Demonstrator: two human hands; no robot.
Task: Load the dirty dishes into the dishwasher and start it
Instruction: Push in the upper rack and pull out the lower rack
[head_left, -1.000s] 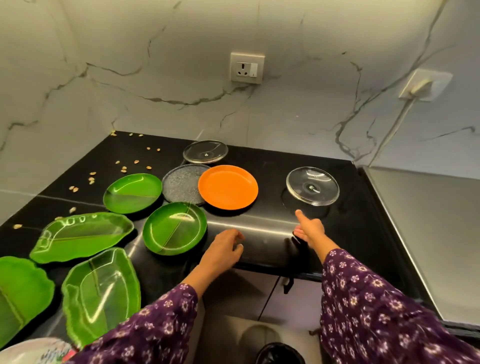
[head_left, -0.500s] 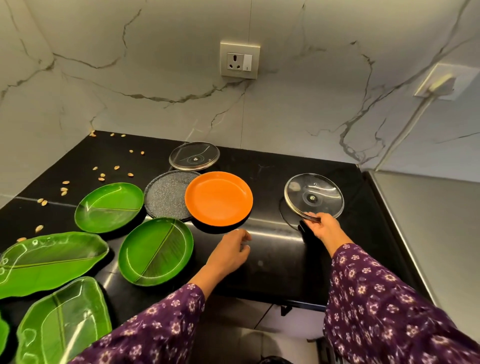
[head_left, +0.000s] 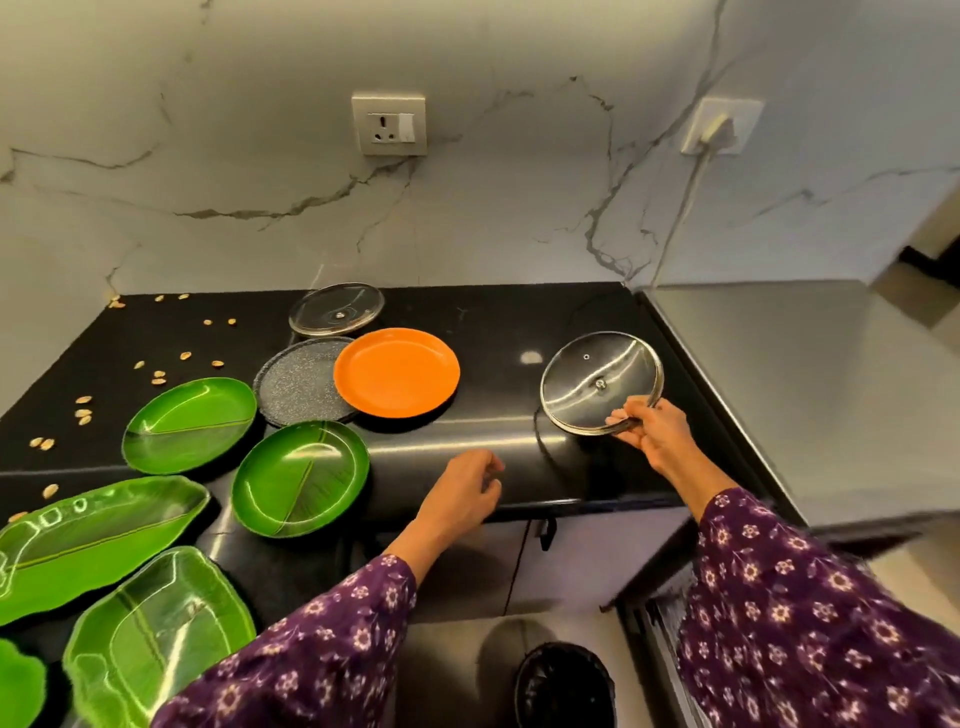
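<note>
My right hand (head_left: 649, 434) pinches the near rim of a glass lid (head_left: 592, 374) and tilts it up off the black counter (head_left: 498, 322). My left hand (head_left: 462, 491) hovers over the counter's front edge with loosely curled fingers, holding nothing. An orange plate (head_left: 397, 371) overlaps a grey speckled plate (head_left: 296, 382). A second glass lid (head_left: 335, 309) lies behind them. Two round green plates (head_left: 189, 426) (head_left: 298, 478) and leaf-shaped green plates (head_left: 93, 535) (head_left: 156, 639) lie at the left.
A steel appliance top (head_left: 810, 395) adjoins the counter on the right. Seeds or shells (head_left: 83, 413) are scattered at the counter's back left. A black bin (head_left: 563, 686) stands on the floor below. A wall socket (head_left: 389, 124) and a plugged cord (head_left: 680, 208) are on the marble wall.
My right hand reached the glass lid, took hold of its near rim and raised that edge. The left hand stayed near the counter's front edge.
</note>
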